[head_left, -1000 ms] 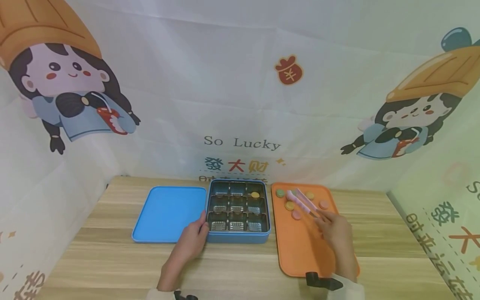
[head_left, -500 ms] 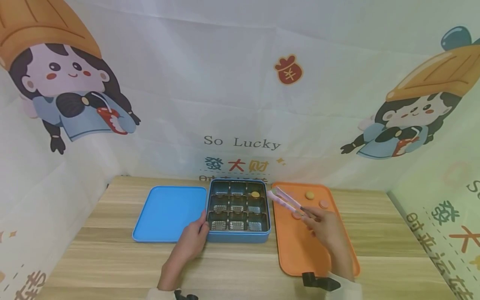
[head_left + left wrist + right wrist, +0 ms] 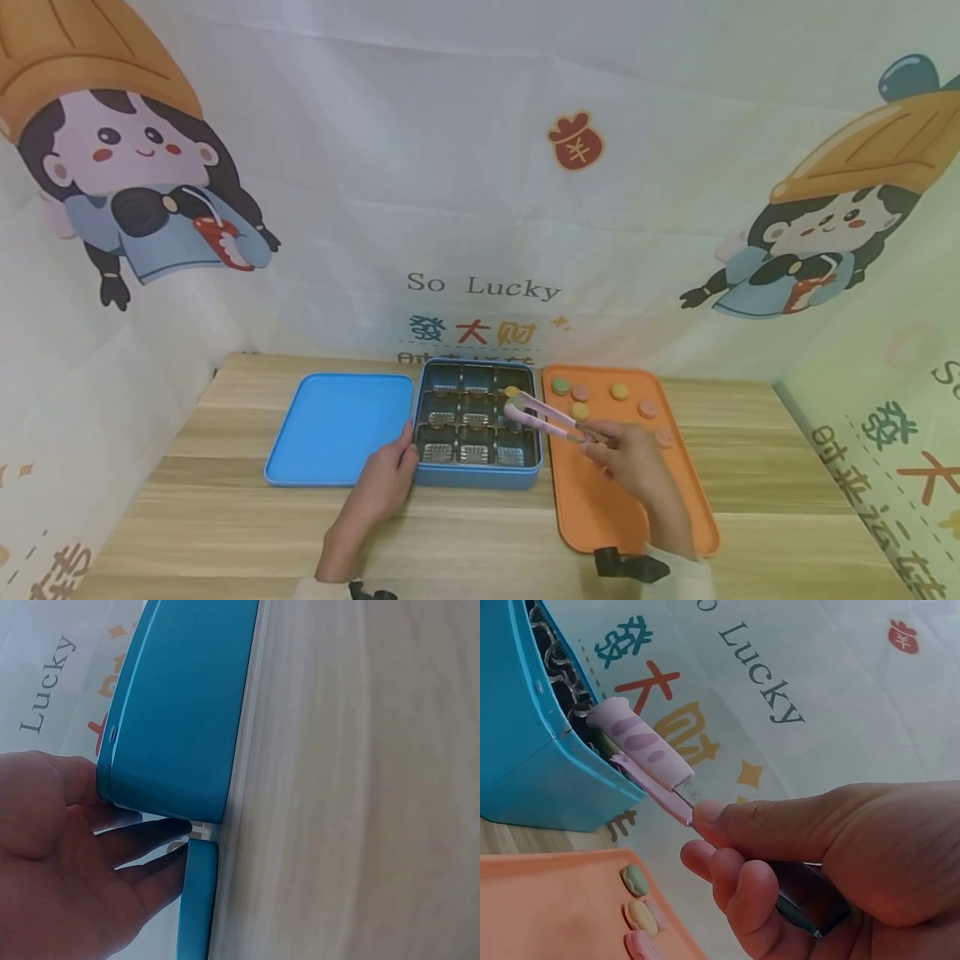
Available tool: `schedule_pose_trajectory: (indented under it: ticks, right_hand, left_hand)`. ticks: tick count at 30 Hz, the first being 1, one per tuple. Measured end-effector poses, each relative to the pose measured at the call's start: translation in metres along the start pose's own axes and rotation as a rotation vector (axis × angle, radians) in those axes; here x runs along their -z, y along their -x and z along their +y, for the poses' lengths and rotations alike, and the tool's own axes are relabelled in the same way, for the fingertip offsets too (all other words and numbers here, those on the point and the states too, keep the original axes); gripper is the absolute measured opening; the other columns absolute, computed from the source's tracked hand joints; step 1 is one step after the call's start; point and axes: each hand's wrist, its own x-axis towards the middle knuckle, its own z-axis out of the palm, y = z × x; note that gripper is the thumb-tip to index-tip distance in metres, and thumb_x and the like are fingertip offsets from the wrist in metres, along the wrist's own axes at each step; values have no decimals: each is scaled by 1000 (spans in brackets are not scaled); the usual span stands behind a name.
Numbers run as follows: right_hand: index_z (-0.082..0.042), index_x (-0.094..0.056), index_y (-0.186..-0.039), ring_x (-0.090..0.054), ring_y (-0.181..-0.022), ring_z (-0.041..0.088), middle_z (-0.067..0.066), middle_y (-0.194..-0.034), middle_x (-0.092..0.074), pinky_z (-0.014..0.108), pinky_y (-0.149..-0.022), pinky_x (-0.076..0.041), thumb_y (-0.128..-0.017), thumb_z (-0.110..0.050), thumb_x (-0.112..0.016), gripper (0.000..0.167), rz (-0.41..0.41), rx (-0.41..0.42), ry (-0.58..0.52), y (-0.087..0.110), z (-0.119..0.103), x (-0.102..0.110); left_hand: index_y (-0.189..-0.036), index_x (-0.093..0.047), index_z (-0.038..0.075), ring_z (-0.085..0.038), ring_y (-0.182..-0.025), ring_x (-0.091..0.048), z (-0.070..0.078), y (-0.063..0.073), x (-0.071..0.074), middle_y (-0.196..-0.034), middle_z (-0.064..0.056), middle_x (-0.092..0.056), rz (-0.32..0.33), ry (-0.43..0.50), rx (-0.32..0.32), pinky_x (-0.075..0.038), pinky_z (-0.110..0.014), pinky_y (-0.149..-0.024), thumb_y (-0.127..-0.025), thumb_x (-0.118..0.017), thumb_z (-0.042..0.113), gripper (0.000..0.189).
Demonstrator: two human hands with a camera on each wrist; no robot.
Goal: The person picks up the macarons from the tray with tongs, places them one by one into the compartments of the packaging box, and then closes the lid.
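A blue tin box [image 3: 477, 476] with a dark divided insert stands mid-table. A yellow macaron [image 3: 512, 391] lies in its back right compartment. My left hand [image 3: 387, 475] holds the box at its near left corner, thumb at the rim and fingers along the outer side. My right hand [image 3: 637, 462] grips pink-tipped tongs [image 3: 551, 423] between thumb and fingers. The tong tips reach over the right column of the box, near the middle compartment. In the right wrist view, something greenish [image 3: 602, 741] shows between the tips, mostly hidden, probably a macaron.
Right of the box lies an orange tray [image 3: 600, 508] with several macarons, among them a green macaron [image 3: 560, 386] and a pink macaron [image 3: 648, 408]. On the left, the blue lid [image 3: 345, 429] lies close beside the box. A printed cloth [image 3: 480, 167] hangs behind the table.
My right hand has carried the tongs left, from above the orange tray to over the box's right column. My left hand, the box and the lid have stayed put.
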Motion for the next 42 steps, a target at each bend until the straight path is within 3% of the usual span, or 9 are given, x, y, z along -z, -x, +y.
schedule_pose_trajectory:
  ticks: [5,13,20,23,31,42]
  right_hand:
    - [6,-66,-122,-51,-53,8,6,-75,-64,19,-45,-46,-89,2,-66,33,-10,7,8,-1,-1,-3]
    - [8,-65,-122,-53,-56,12,10,-76,-66,20,-46,-48,-89,2,-67,33,-20,17,16,-1,0,-4]
    - [4,-66,-124,-56,-58,13,6,-73,-63,21,-47,-50,-91,-4,-68,35,22,0,25,-1,5,2]
    - [2,-66,-126,-56,-56,13,9,-71,-65,21,-48,-50,-92,-7,-69,36,63,-30,49,-1,8,7]
    - [8,-62,-128,-61,-64,19,13,-87,-67,22,-51,-52,-92,-3,-66,37,125,-100,8,2,16,19]
    - [13,-57,-129,-61,-60,15,11,-77,-67,23,-52,-52,-92,-5,-64,42,161,-183,117,9,24,29]
  left_hand:
    - [-147,-32,-12,-43,-133,-46,1,1,1,-144,-29,-45,-4,-1,7,-43,-53,-107,-104,-39,13,50]
    - [-148,-32,-11,-43,-133,-46,2,2,2,-144,-29,-45,-5,4,13,-43,-53,-108,-105,-39,14,50]
    - [-147,-32,-11,-43,-133,-46,2,2,1,-144,-29,-45,-5,12,11,-43,-53,-108,-105,-39,13,50]
    - [-147,-32,-11,-43,-133,-46,2,1,1,-144,-29,-45,-4,13,13,-43,-53,-107,-104,-39,13,50]
    - [-148,-32,-11,-43,-134,-45,2,1,1,-145,-29,-45,-5,12,21,-43,-53,-108,-105,-39,14,50]
    - [-148,-31,-11,-42,-135,-44,3,2,1,-145,-29,-44,-7,15,26,-43,-53,-107,-105,-38,14,50]
